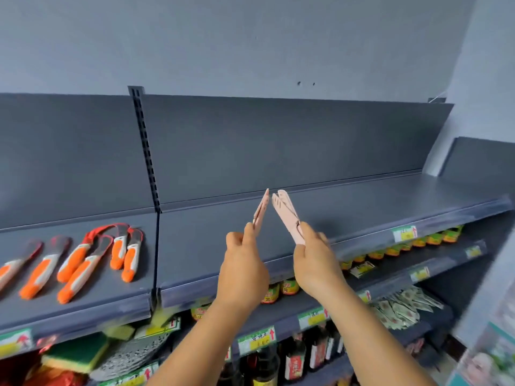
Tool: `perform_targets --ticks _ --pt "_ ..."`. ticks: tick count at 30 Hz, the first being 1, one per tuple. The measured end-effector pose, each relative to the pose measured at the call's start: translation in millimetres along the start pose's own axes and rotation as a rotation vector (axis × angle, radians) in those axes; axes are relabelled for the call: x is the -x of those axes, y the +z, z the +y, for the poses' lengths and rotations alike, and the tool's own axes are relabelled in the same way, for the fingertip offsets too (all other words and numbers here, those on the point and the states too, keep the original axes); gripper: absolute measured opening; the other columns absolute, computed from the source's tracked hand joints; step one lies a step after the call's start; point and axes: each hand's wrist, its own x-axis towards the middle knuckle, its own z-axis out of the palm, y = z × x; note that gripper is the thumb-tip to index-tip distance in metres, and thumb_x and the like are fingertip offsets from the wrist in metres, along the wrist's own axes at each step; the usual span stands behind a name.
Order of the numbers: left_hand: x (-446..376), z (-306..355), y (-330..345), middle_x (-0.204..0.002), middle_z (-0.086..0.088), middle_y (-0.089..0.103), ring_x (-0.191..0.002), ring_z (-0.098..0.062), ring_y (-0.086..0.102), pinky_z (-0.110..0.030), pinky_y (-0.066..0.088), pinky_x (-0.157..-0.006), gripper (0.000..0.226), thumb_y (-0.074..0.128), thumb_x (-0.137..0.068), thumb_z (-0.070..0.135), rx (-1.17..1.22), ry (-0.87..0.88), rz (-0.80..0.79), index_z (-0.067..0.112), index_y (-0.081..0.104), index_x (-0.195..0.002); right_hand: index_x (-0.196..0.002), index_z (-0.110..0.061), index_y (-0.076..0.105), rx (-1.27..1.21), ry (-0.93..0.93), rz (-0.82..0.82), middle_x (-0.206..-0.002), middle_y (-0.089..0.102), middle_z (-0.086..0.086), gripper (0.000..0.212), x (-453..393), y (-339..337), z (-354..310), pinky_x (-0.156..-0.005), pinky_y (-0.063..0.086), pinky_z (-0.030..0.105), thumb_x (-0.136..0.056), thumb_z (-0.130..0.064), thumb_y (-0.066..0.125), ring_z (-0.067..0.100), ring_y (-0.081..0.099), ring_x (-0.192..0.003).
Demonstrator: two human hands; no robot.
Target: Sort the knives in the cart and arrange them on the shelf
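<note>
Pale pink knives, orange-and-white knives, dark grey shelf.

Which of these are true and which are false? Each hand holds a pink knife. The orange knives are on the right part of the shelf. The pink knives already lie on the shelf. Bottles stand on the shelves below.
1. True: the left hand and right hand each grip a pink knife.
2. False: the orange knives lie on the left part of the shelf.
3. False: both pink knives are held up above the shelf.
4. True: dark bottles stand below.
</note>
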Motion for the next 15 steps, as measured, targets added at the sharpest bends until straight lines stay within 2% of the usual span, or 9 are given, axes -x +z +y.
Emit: perform_targets --ticks 2,8,11,13,15 --pt "-12.0 -20.6 -7.3 -0.114 -0.002 0.033 -0.070 -0.021 0.043 -0.030 0.040 -0.062 0.072 0.040 -0.083 -0.009 -0.035 -0.061 -0.002 0.021 0.023 -0.145 -0.137 -0.016 0.033 0.033 -0.027 -0.045 -0.130 0.042 0.009 0.038 -13.2 18.4 -14.8 -0.082 0.044 0.034 -0.100 -0.011 0.033 0.028 0.054 -0.106" --pt "-40.0 -66.7 -13.7 -0.125 -0.006 0.032 -0.100 -0.024 0.041 -0.029 0.041 -0.077 0.060 0.044 -0.088 -0.004 -0.185 -0.246 -0.029 0.012 0.025 -0.143 -0.132 -0.017 0.037 0.119 -0.078 -0.160 -0.123 0.047 0.008 0.036 -57.3 70.8 -38.0 -0.081 0.048 0.038 -0.097 -0.010 0.039 0.029 0.057 -0.100" --pt "-53.2 -82.6 -12.6 -0.129 -0.008 0.032 -0.108 -0.025 0.039 -0.029 0.042 -0.082 0.061 0.043 -0.088 -0.004 -0.279 -0.305 -0.048 0.011 0.022 -0.144 -0.135 -0.018 0.034 0.186 -0.087 -0.240 -0.125 0.044 0.007 0.046 -75.0 92.8 -44.2 -0.083 0.047 0.036 -0.092 -0.005 0.044 0.029 0.056 -0.105" --pt "-64.3 -91.3 -10.0 -0.131 -0.008 0.030 -0.110 -0.026 0.038 -0.027 0.042 -0.079 0.066 0.044 -0.089 -0.003 -0.355 -0.333 -0.079 0.010 0.017 -0.147 -0.139 -0.018 0.030 0.230 -0.106 -0.264 -0.128 0.041 0.007 0.055 -86.0 105.0 -47.3 -0.084 0.044 0.035 -0.090 -0.002 0.047 0.029 0.052 -0.111" --pt "-74.3 -95.5 -7.9 -0.135 -0.009 0.028 -0.112 -0.027 0.036 -0.027 0.040 -0.084 0.059 0.045 -0.088 -0.001 -0.429 -0.331 -0.132 0.006 0.025 -0.143 -0.144 -0.019 0.024 0.277 -0.143 -0.262 -0.132 0.038 0.007 0.060 -96.2 116.0 -50.4 -0.087 0.043 0.035 -0.091 -0.001 0.046 0.027 0.045 -0.117"
